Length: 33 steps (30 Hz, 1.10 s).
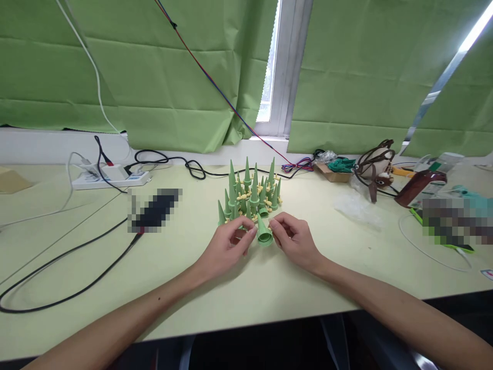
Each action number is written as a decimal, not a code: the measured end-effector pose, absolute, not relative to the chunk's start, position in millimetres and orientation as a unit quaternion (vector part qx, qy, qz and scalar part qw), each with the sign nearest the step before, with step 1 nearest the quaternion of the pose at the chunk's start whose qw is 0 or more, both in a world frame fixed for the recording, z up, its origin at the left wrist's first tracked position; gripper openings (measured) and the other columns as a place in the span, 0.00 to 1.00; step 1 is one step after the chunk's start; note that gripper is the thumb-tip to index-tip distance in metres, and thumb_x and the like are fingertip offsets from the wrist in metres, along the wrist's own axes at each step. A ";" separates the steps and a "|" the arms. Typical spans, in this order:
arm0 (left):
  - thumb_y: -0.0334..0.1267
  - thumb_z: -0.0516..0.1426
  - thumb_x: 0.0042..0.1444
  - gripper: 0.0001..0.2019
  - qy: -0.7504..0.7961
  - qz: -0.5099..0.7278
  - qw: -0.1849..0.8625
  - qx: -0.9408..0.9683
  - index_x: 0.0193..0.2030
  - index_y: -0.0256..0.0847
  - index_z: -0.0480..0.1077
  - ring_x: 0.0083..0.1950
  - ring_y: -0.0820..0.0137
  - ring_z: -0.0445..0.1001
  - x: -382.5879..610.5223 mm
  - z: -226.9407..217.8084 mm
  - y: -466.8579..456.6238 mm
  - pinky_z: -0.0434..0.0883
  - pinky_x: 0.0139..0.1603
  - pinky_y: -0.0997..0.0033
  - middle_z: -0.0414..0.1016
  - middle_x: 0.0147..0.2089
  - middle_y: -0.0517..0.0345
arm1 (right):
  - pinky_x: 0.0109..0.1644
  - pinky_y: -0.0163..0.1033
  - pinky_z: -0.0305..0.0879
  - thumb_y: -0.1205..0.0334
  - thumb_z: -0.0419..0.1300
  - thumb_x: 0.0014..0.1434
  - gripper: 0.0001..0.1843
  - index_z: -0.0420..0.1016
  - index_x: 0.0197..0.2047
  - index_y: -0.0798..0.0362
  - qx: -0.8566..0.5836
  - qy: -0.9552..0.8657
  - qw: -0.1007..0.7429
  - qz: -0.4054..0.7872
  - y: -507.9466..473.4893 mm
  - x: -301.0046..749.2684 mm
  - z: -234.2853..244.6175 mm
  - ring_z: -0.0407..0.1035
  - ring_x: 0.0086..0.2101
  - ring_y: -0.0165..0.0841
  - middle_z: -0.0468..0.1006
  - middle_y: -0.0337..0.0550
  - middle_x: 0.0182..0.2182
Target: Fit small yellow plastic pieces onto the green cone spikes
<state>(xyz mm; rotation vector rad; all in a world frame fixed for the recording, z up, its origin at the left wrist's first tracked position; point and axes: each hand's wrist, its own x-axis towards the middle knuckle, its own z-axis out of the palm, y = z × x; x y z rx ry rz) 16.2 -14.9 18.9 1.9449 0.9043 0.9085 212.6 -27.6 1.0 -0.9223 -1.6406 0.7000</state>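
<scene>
Between my two hands is a hollow green plastic cone (264,235), its round open base turned towards me and its tip pointing away. The thumb and forefinger of my left hand (230,241) are pinched together at the cone's left side. On the right side, my right hand (295,239) pinches close against it in the same way. Whether a small piece is also between the fingertips cannot be made out. Just beyond my hands stands a cluster of green cones (254,192), mostly upright, with small yellow pegs (243,196) among them.
A power strip (111,180) and black cables lie at the back left, near a blurred dark device (157,209). At right are a clear plastic bag (356,208), a cardboard box (333,173), a brown bottle (421,187) and a green-edged phone (447,231). Green curtains (173,77) hang behind the table (231,308).
</scene>
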 end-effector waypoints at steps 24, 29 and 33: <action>0.45 0.58 0.63 0.11 0.360 0.345 0.356 0.791 0.34 0.39 0.71 0.23 0.74 0.64 17.4 14.2 -15.1 0.62 0.25 0.75 0.66 0.22 0.63 | 0.26 0.34 0.49 0.57 0.54 0.67 0.14 0.68 0.31 0.53 -0.384 -0.748 0.462 0.283 -27.2 212.7 1.4 0.53 0.22 0.27 0.61 0.33 0.21; 0.42 0.56 0.64 0.12 0.324 0.365 0.206 0.848 0.31 0.39 0.68 0.28 0.73 0.65 14.9 7.8 -12.7 0.63 0.28 0.74 0.67 0.27 0.60 | 0.25 0.34 0.48 0.56 0.54 0.67 0.15 0.66 0.30 0.52 -0.389 -0.735 0.464 0.305 -26.3 211.5 0.4 0.51 0.22 0.27 0.60 0.33 0.21; 0.43 0.55 0.65 0.14 0.323 0.362 0.179 0.856 0.29 0.40 0.65 0.28 0.72 0.64 15.9 8.4 -13.7 0.64 0.28 0.73 0.65 0.27 0.59 | 0.24 0.34 0.47 0.52 0.54 0.67 0.17 0.66 0.29 0.52 -0.394 -0.725 0.465 0.320 -25.3 210.3 0.0 0.50 0.21 0.27 0.59 0.32 0.20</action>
